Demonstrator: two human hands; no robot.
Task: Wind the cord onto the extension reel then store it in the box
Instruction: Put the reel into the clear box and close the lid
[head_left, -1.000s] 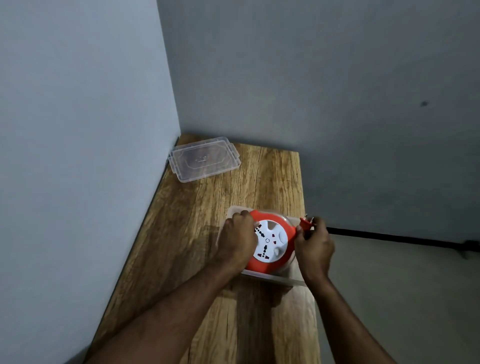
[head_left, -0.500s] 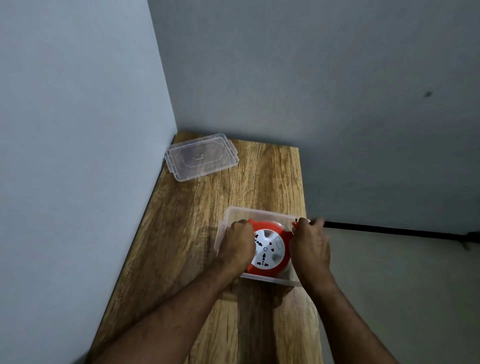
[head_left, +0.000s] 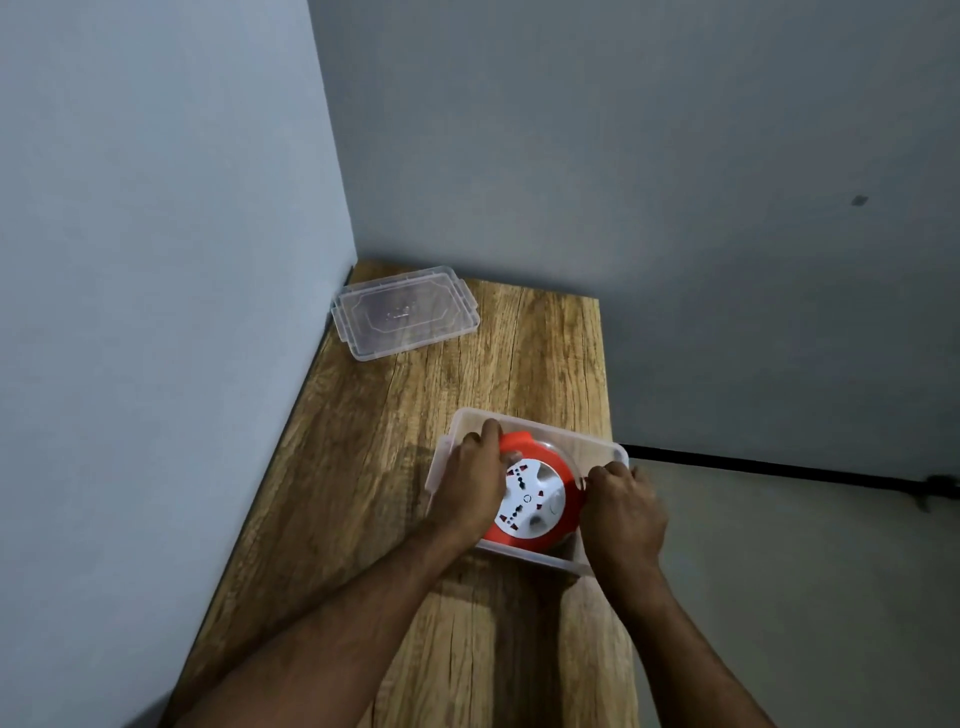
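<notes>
Left wall: we are seeing a plain pale wall (head_left: 156, 260) filling the left side of the frame, meeting a second grey wall (head_left: 623, 156) at a corner above the centre.
Lid: we are seeing a clear plastic lid (head_left: 405, 312) lying flat at the upper left end of the wooden table (head_left: 389, 415), close to the corner and well apart from the box.
Left hand: our left hand (head_left: 467, 488) is reaching in from the lower left, its fingers curling over the left and upper edge of the reel and grasping it.
Reel: the orange extension reel (head_left: 540, 499), with its white socket face turned up, is sitting inside the box, just right of the frame's centre, between our two hands.
Box: the clear plastic box (head_left: 530, 556) is standing open on the table near its right edge.
Right hand: our right hand (head_left: 623, 514) is pressing against the reel's right side with fingers bent; we cannot tell whether it is gripping the reel or something small beside it.
Far right: a dark cable (head_left: 779, 467) is running along the floor by the grey wall.
</notes>
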